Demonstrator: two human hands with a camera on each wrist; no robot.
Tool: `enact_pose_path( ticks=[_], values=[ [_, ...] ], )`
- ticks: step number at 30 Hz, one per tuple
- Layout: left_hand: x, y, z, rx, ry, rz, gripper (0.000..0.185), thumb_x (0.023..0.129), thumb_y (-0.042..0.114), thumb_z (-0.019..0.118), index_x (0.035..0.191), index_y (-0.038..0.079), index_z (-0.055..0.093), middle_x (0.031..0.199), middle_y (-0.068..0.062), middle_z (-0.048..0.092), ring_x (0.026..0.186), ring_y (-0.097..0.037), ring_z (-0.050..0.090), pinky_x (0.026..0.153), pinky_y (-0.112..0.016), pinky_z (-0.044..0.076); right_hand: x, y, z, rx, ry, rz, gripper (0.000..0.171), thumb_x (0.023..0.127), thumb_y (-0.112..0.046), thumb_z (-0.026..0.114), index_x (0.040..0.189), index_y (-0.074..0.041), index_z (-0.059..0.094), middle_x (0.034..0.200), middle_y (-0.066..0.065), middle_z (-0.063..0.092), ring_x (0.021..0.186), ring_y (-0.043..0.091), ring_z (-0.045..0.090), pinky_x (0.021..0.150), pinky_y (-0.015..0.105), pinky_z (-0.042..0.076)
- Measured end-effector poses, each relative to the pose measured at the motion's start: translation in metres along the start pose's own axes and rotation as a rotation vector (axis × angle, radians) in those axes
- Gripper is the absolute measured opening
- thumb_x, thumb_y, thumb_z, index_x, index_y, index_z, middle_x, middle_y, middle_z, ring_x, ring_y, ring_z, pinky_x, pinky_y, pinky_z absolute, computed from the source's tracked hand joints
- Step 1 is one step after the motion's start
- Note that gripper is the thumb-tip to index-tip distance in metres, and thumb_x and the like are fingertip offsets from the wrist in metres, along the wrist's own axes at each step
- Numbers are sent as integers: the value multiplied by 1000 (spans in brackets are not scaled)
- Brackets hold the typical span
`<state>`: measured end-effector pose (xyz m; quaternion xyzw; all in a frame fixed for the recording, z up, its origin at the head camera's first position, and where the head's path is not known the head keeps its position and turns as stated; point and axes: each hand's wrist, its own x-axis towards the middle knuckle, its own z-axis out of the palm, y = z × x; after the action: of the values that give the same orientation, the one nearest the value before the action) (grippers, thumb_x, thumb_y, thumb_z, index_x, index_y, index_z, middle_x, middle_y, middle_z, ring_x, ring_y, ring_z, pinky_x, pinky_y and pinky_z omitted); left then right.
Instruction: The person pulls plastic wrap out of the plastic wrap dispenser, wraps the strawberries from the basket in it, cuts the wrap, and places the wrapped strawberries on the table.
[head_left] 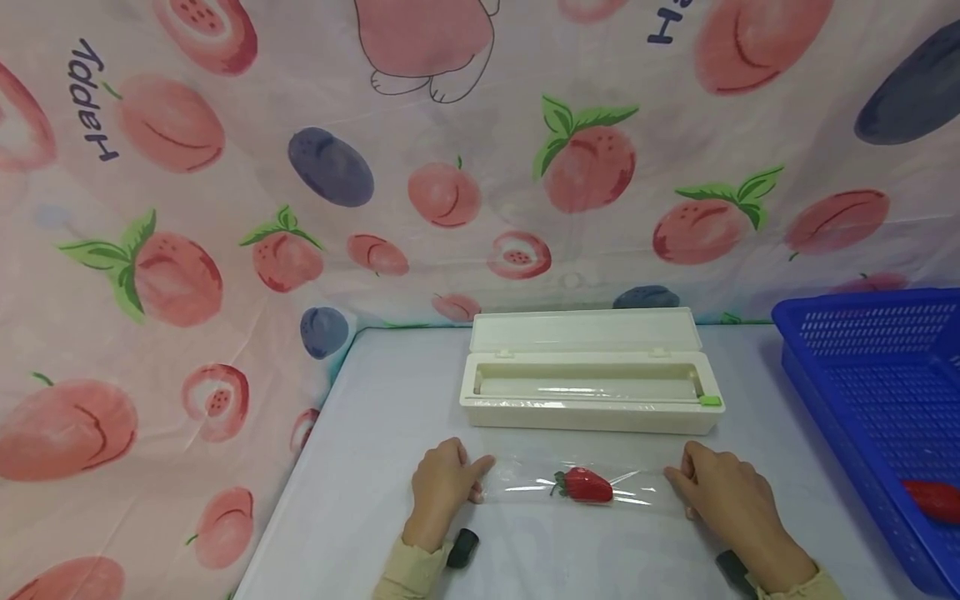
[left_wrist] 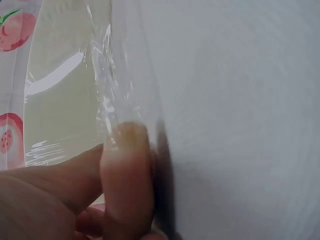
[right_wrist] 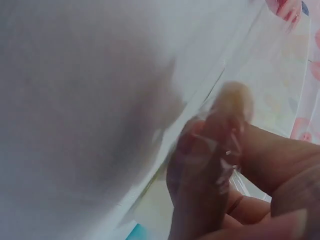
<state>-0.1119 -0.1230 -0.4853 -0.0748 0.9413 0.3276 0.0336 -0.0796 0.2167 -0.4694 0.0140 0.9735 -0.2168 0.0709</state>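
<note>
On the desk (head_left: 390,392), in front of the open wrap dispenser (head_left: 588,385), clear film (head_left: 525,479) covers the strawberry (head_left: 585,485). Left hand (head_left: 444,483) and right hand (head_left: 722,492) each pinch an edge: best keep tension even, pressing down snugly.

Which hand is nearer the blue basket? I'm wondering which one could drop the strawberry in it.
Right. The right hand lies between the strawberry and the blue basket; the left hand is on the strawberry's far side.

Staged tabletop setup — fruit-print cloth (head_left: 225,208) backs a white table (head_left: 375,400).
</note>
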Motion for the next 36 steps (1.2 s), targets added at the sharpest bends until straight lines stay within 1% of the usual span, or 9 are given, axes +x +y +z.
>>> enact_pose_path(
  ticks=[4,7,10,16,20,25,28,32,36],
  values=[
    [0,0,-1,63,28,26,44,82,36,81,65,12,48,41,8,53,36,-5,50,45,-26,34,0,-1,-1,-6,-2,19,27,91,-21,70,75,-11,51,52,-2,49,49,16,45,47,29,32],
    [-1,1,-1,93,41,43,44,81,36,81,64,13,48,41,8,52,37,-7,49,45,-26,34,1,-1,0,-9,5,14,27,91,-20,71,75,-11,51,53,-2,48,50,16,45,47,29,32],
    [-1,2,-1,112,49,60,42,81,34,82,64,13,48,41,7,51,39,-9,48,44,-26,33,2,-2,0,-12,8,3,27,90,-18,71,75,-11,50,53,-2,48,50,16,45,47,29,32],
    [-3,5,3,154,90,97,39,80,27,83,66,15,48,44,8,49,42,-10,47,45,-27,32,1,-6,1,-29,13,7,27,88,-16,72,75,-12,49,54,-3,48,50,17,45,47,30,32],
    [-3,6,4,131,87,112,37,80,24,83,67,15,50,47,8,50,43,-8,48,45,-26,32,1,-7,2,-48,40,2,26,87,-14,73,75,-12,50,56,-2,45,51,17,43,46,30,32],
    [-1,2,2,37,67,86,34,79,24,84,70,14,52,52,8,53,42,-7,51,47,-25,34,1,-7,3,-53,55,-12,21,86,-12,72,77,-11,53,57,-3,46,51,17,43,46,30,33],
    [0,0,1,26,64,87,34,77,24,84,71,14,52,52,7,54,43,-7,51,47,-25,34,1,-6,2,-44,62,-26,19,85,-10,72,78,-11,55,58,-5,49,51,17,45,46,31,34],
    [1,1,1,85,83,119,36,76,25,85,69,16,52,54,9,52,47,-7,47,47,-24,33,0,-5,2,-53,75,-45,20,84,-10,72,75,-13,55,57,-5,48,51,17,45,45,31,34],
    [-2,4,1,162,117,176,35,74,23,87,69,18,52,59,10,51,52,-8,42,48,-25,32,-1,-5,4,-87,131,-90,24,82,-8,73,71,-15,53,60,-5,46,53,16,44,45,31,33]
  ],
)
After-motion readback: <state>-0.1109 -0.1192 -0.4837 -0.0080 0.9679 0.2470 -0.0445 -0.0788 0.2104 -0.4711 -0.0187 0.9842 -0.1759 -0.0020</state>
